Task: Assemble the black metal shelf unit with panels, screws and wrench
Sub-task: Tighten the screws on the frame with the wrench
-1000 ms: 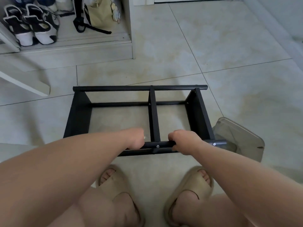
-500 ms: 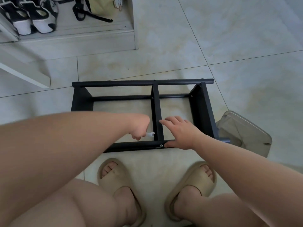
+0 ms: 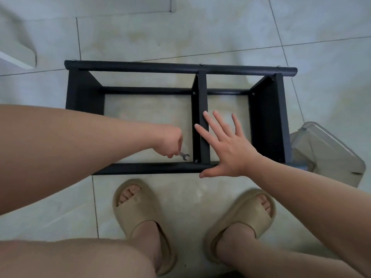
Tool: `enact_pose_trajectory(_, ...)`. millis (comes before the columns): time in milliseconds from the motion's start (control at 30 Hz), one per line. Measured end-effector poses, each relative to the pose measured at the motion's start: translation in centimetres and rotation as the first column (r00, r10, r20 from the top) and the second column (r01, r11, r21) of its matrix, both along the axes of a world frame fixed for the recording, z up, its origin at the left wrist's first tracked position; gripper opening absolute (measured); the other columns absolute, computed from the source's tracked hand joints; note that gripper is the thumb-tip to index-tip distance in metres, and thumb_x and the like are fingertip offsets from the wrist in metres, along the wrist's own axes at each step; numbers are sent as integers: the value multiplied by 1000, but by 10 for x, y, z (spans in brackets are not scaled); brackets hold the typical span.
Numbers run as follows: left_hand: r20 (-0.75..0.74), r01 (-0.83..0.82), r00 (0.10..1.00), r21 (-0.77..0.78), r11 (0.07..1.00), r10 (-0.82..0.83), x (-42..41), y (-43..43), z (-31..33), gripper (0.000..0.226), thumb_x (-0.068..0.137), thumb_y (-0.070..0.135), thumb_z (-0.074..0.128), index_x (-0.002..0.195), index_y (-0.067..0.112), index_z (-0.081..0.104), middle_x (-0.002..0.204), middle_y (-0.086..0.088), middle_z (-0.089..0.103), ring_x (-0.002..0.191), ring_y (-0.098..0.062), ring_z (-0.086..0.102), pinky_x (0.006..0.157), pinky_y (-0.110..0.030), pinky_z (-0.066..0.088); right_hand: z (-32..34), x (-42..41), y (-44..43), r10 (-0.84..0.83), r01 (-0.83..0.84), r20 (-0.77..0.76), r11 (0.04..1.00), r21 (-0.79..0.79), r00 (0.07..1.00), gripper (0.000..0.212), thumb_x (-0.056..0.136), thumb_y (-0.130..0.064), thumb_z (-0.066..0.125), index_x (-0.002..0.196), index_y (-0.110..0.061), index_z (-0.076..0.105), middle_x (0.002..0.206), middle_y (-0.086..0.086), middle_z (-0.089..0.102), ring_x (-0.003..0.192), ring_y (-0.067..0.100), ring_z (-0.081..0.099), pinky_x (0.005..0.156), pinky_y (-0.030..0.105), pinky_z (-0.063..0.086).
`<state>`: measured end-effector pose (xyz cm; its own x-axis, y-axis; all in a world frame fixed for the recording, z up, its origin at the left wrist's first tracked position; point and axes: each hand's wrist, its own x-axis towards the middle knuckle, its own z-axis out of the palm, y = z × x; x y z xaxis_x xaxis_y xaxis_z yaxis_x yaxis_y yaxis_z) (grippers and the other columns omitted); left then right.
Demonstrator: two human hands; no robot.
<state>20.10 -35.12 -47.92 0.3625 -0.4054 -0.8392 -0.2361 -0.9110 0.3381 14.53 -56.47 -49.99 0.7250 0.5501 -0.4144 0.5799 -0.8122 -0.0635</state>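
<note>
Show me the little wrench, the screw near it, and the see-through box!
wrench (image 3: 184,156): head view, on its forked end.
screw (image 3: 196,161): head view, on its round head.
see-through box (image 3: 329,155): head view, on its clear top face.

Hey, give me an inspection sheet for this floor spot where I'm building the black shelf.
Surface: pale tiled floor.
Job's things: black shelf frame lying on the floor, middle panel fitted; screw at the panel's near end; wrench beside it.
Clutter: clear plastic box at the frame's right end.
Hands: left hand grips the wrench; right hand open, fingers spread over the middle panel.
Cables: nothing seen.
Surroundings: white furniture edge far left; beige slippers on the feet.
</note>
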Motion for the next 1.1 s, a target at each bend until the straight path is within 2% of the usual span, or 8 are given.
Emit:
enact_pose_trajectory(100, -35, -95, 995, -67, 993, 93, -10, 3, -21, 6, 96, 23, 60, 91, 22, 63, 85, 4, 66, 81, -17, 61, 67, -25, 43, -5, 6, 3, 91, -92, 54, 996, 17, 994, 123, 72, -96, 31, 162, -15, 9, 169, 13, -6, 156, 31, -9, 121, 64, -2)
enact_pose_trajectory(200, -46, -239, 971, -152, 959, 235, -20, 10, -40, 6, 93, 28, 65, 88, 25, 64, 86, 6, 64, 91, -20, 63, 74, -26, 44, -7, 14, 7, 127, -130, 65, 990, 46, 990, 123, 75, -94, 33, 162, -9, 13, 169, 17, -6, 156, 32, -8, 123, 62, -1)
enact_pose_trajectory(300, -139, -407, 912, -225, 885, 385, -21, 19, -51, 8, 91, 27, 68, 83, 26, 68, 81, 8, 68, 81, -13, 64, 69, -23, 46, -11, 19, 10, 165, -171, 80, 982, 82, 983, 122, 77, -90, 37, 160, -3, 15, 168, 21, -3, 156, 35, -7, 124, 59, 3)
enact_pose_trajectory(433, -322, -633, 767, -243, 735, 554, -20, 24, -59, 9, 92, 16, 67, 83, 16, 70, 67, 1, 64, 62, -14, 56, 62, -24, 46, -13, 22, 11, 170, -175, 47, 976, 127, 984, 121, 81, -88, 40, 160, -2, 11, 167, 21, -7, 155, 36, -11, 126, 52, 1)
enact_pose_trajectory(733, -507, -767, 626, -261, 587, 592, -18, 17, -58, 10, 92, 9, 65, 88, 16, 71, 78, -3, 65, 74, -13, 61, 77, -29, 51, -16, 23, 10, 159, -165, 51, 972, 165, 986, 121, 79, -86, 46, 160, -2, 16, 168, 21, -2, 155, 37, -8, 126, 53, 4)
enact_pose_trajectory(933, -690, -915, 368, -152, 373, 623, -19, 16, -53, 15, 95, 6, 59, 81, 12, 61, 90, -9, 74, 82, -15, 70, 76, -26, 54, -18, 23, 9, 148, -158, 63, 968, 195, 987, 121, 78, -87, 47, 160, -2, 18, 168, 21, 1, 155, 37, -5, 125, 57, 8)
enact_pose_trajectory(967, -682, -920, 363, -155, 361, 635, -19, 14, -53, 17, 94, 3, 58, 79, 10, 59, 86, -10, 74, 82, -17, 72, 76, -27, 55, -18, 23, 9, 146, -156, 64, 968, 197, 987, 121, 77, -87, 47, 159, -2, 19, 168, 21, 1, 155, 38, -5, 125, 57, 9)
enact_pose_trajectory(1100, -543, -864, 501, -268, 427, 674, -18, 7, -53, 19, 89, -3, 56, 73, 7, 54, 75, -11, 71, 81, -19, 73, 76, -26, 59, -19, 23, 9, 143, -154, 66, 965, 214, 988, 121, 77, -86, 49, 158, -1, 22, 167, 22, 3, 155, 38, -4, 124, 59, 11)
